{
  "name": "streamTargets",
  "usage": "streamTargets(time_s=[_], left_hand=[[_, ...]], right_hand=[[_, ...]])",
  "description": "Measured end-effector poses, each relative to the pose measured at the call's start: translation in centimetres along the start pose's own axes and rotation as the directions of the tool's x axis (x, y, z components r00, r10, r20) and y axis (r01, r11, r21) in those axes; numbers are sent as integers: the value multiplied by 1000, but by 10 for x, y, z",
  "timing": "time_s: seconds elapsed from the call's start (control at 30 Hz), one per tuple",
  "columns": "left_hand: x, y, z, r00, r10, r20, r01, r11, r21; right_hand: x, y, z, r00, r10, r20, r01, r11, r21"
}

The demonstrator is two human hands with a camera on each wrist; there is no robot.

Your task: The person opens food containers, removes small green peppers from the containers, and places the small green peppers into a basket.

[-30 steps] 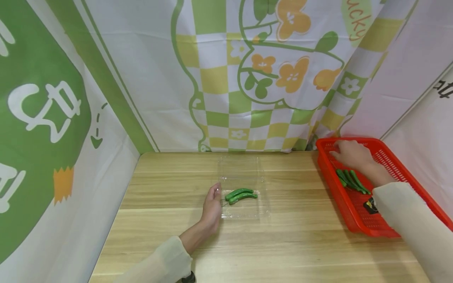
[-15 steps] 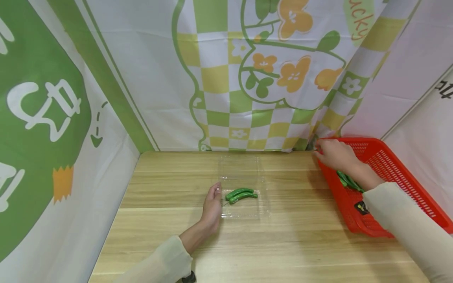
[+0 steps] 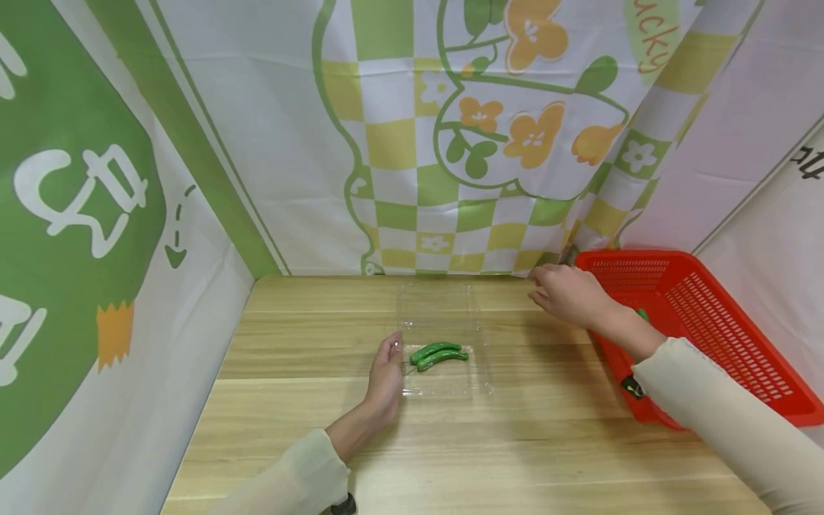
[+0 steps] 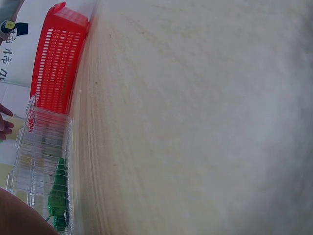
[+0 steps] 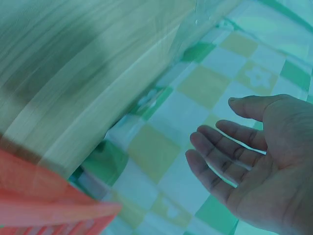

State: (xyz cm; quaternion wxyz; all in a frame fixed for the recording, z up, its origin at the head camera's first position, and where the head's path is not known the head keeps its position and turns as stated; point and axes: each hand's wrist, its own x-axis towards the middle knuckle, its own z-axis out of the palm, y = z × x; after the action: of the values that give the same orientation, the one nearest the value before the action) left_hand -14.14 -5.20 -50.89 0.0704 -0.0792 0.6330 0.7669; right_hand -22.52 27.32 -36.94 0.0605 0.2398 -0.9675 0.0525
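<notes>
A clear plastic clamshell box stands on the table, its lid lying back. Two green chili peppers lie in its base. My left hand rests against the box's left side; in the left wrist view only a blurred part of it shows in front of the box. My right hand is in the air just left of the red basket. Seen in the right wrist view, its fingers are loosely bent and hold nothing. Only a bit of a green pepper in the basket shows past my right forearm.
The wooden table ends at a patterned cloth at the back. The basket's raised rim stands at the table's right. A black device with yellow is at my right sleeve.
My right hand has moved left, out from over the basket, to above the table beside it. My left hand, the box and its peppers have stayed in place.
</notes>
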Motion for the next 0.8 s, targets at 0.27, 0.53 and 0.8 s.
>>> streamTargets(time_s=[0.27, 0.53, 0.8], left_hand=[[0, 1, 0, 1000, 1, 4, -1, 1000, 9], [0, 1, 2, 1000, 17, 0, -17, 1000, -5], [0, 0, 2, 1000, 19, -6, -19, 1000, -9]], right_hand=[[3, -31, 12, 989, -148, 21, 148, 988, -43], [5, -52, 17, 975, -223, 18, 224, 974, -34], [9, -74, 23, 958, -273, 87, 277, 960, -33]])
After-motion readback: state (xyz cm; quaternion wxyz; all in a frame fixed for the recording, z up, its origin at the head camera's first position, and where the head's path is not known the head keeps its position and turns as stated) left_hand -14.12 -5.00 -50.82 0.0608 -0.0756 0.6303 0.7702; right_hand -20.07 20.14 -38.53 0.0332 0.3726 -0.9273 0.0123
